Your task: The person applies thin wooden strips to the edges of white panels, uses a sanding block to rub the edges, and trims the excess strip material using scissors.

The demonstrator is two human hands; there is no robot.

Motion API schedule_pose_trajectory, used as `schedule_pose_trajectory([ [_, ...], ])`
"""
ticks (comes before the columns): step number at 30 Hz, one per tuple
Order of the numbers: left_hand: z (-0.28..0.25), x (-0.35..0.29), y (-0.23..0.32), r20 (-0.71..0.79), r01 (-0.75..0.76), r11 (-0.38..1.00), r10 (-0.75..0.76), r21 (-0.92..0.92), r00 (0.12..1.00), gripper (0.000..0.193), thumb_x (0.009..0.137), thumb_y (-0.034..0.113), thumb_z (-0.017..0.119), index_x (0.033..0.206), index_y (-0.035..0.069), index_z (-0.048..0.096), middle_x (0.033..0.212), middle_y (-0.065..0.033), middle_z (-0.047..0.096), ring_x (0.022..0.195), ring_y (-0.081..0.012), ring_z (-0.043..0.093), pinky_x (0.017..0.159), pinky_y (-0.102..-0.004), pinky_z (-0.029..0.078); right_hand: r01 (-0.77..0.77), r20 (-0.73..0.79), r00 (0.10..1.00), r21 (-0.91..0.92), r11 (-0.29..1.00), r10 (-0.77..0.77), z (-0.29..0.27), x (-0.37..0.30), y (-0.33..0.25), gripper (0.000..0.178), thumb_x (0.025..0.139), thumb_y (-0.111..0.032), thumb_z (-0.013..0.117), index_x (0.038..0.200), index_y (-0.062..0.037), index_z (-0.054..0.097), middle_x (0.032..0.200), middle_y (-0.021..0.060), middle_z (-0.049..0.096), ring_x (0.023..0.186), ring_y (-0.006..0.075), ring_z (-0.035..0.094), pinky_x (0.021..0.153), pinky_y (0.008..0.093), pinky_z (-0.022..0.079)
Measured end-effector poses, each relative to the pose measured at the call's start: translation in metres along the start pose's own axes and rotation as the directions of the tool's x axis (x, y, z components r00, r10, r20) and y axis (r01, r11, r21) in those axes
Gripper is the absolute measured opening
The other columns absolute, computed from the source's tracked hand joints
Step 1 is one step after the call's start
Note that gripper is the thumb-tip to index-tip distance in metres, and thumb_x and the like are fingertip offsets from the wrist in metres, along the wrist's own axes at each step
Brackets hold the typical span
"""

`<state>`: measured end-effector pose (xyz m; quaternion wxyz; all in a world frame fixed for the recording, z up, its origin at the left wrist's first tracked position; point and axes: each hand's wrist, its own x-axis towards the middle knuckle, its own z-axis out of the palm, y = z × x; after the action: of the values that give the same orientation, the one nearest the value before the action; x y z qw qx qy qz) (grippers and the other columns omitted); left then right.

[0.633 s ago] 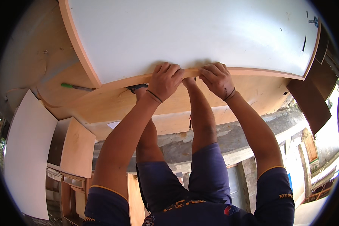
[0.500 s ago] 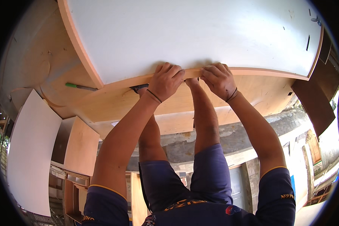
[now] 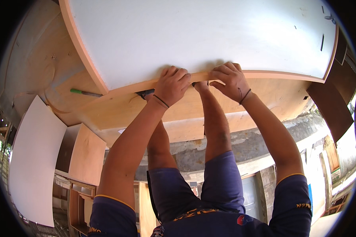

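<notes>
A large white panel with a light orange-tan edge band lies in front of me. My left hand is closed over its near edge, fingers curled on the white face and thumb side against the band. A short way to the right, my right hand holds the same edge. Its fingers bend over the top, and its thumb points left just below the band. Between the hands a short stretch of the band shows. The undersides of both grips are hidden.
Under the panel is a plywood sheet, where my feet stand. A green-handled tool lies near the panel's left corner. A white board and a wooden box stand at left, dark brown boards at right.
My right hand has shifted slightly, and its thumb has moved down, away from the band. My left hand keeps its hold, a little further left. The panel looks nearly unmoved.
</notes>
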<state>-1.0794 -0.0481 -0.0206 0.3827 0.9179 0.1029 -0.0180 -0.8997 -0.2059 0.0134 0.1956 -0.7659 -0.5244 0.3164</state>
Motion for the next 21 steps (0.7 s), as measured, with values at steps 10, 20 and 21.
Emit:
schedule_pose_trajectory([
  [10, 0.000, 0.000, -0.001, -0.001, -0.008, 1.000, 0.008, 0.013, 1.000, 0.019, 0.071, 0.016, 0.066, 0.087, 0.010, 0.060, 0.090, 0.0011, 0.056, 0.084, -0.0196, 0.051, 0.076, -0.0352, 0.040, -0.546, -0.149, 0.838, -0.231, 0.805, 0.525, -0.045, -0.049, 0.079, 0.102, 0.054, -0.048, 0.081, 0.139, -0.0286, 0.029, 0.147, 0.0170, 0.013, 0.136, 0.0368, 0.011, 0.104, 0.0541, 0.018],
  [20, -0.003, 0.001, -0.002, 0.018, -0.001, 1.000, 0.001, 0.002, 1.000, 0.021, 0.069, 0.017, 0.066, 0.088, 0.010, 0.060, 0.091, 0.0004, 0.056, 0.084, -0.0209, 0.051, 0.077, -0.0359, 0.039, -0.622, 0.007, 0.768, -0.224, 0.750, 0.640, -0.028, -0.020, 0.047, 0.120, 0.051, -0.053, 0.080, 0.145, -0.0204, 0.011, 0.145, 0.0293, -0.009, 0.133, 0.0483, -0.012, 0.105, 0.0605, 0.006],
  [21, -0.002, 0.002, -0.002, 0.015, -0.001, 1.000, 0.001, 0.002, 1.000, 0.021, 0.069, 0.017, 0.066, 0.088, 0.010, 0.060, 0.091, 0.0001, 0.056, 0.084, -0.0211, 0.051, 0.077, -0.0359, 0.039, -0.631, -0.012, 0.764, -0.223, 0.743, 0.645, -0.028, -0.020, 0.047, 0.120, 0.051, -0.055, 0.079, 0.145, -0.0205, 0.012, 0.146, 0.0278, -0.008, 0.133, 0.0475, -0.011, 0.105, 0.0605, 0.007],
])
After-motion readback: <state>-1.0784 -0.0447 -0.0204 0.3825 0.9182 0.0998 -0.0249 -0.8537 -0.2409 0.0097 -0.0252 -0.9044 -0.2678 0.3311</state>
